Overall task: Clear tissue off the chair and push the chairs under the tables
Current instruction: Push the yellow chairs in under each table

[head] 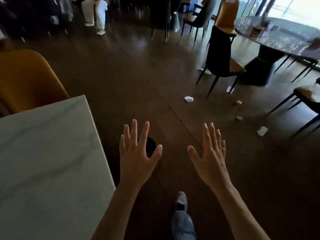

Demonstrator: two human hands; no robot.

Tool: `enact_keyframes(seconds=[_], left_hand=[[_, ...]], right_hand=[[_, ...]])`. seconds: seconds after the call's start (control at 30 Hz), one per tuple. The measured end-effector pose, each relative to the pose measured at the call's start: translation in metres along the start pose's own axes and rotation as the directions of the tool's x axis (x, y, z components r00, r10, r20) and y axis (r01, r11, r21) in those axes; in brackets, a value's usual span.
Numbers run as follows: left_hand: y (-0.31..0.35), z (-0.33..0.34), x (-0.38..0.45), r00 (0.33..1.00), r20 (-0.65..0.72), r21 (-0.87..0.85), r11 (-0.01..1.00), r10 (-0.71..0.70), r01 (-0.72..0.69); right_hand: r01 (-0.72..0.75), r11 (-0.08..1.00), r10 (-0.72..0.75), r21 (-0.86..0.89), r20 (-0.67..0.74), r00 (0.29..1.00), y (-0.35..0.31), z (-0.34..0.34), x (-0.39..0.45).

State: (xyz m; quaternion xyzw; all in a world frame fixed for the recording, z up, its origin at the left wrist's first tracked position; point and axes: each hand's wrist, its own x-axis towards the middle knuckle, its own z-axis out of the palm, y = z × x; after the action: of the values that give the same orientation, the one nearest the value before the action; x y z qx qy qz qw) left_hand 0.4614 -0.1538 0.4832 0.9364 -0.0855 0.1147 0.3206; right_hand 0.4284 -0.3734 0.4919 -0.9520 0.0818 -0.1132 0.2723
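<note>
My left hand (136, 153) and my right hand (210, 156) are held out in front of me over the dark floor, palms down, fingers spread, holding nothing. A black chair with a tan seat (223, 56) stands pulled out from the dark round marble table (280, 40) at the upper right. Another chair (308, 97) with something pale on its seat shows at the right edge. A mustard chair (27, 80) sits behind the white marble table (48, 161) at my left. A crumpled white tissue (188, 99) lies on the floor ahead.
More paper scraps (262, 131) and small litter (239, 102) dot the floor at the right. Dark chairs (199, 18) and another table stand farther back. A person in light trousers (97, 16) stands at the far left. My shoe (181, 200) is below.
</note>
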Motion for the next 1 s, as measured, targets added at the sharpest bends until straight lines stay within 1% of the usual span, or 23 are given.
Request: enact_keyframes(seconds=[0.17, 0.3, 0.43, 0.57, 0.7, 0.8, 0.93, 1.0], left_hand=[[0.007, 0.048, 0.099, 0.998, -0.041, 0.104, 0.993, -0.054, 0.058], [0.018, 0.078, 0.183, 0.992, -0.073, 0.156, 0.982, -0.099, 0.11], [0.016, 0.098, 0.261, 0.985, -0.119, 0.211, 0.966, -0.125, 0.148], [0.004, 0.117, 0.332, 0.978, -0.148, 0.264, 0.947, -0.145, 0.181], [-0.021, 0.137, 0.401, 0.955, -0.197, 0.252, 0.929, -0.224, 0.27], [-0.047, 0.153, 0.458, 0.935, -0.233, 0.203, 0.927, -0.267, 0.315], [-0.074, 0.162, 0.548, 0.91, -0.257, 0.147, 0.917, -0.326, 0.37], [-0.082, 0.158, 0.59, 0.9, -0.28, 0.137, 0.914, -0.334, 0.382]], right_hand=[[0.044, 0.999, -0.045, 0.013, 0.046, 0.998, 0.039, 0.02, 0.118], [0.091, 0.994, -0.096, 0.054, 0.105, 0.99, 0.057, 0.027, 0.222], [0.202, 0.977, -0.209, 0.066, 0.12, 0.97, 0.059, 0.034, 0.318], [0.268, 0.96, -0.277, 0.075, 0.143, 0.95, 0.058, 0.048, 0.401], [0.321, 0.945, -0.327, 0.062, 0.197, 0.924, 0.055, 0.076, 0.485], [0.352, 0.933, -0.36, 0.079, 0.222, 0.906, 0.046, 0.105, 0.552], [0.371, 0.924, -0.381, 0.09, 0.272, 0.884, 0.017, 0.137, 0.645], [0.406, 0.907, -0.42, 0.108, 0.284, 0.862, 0.002, 0.148, 0.687]])
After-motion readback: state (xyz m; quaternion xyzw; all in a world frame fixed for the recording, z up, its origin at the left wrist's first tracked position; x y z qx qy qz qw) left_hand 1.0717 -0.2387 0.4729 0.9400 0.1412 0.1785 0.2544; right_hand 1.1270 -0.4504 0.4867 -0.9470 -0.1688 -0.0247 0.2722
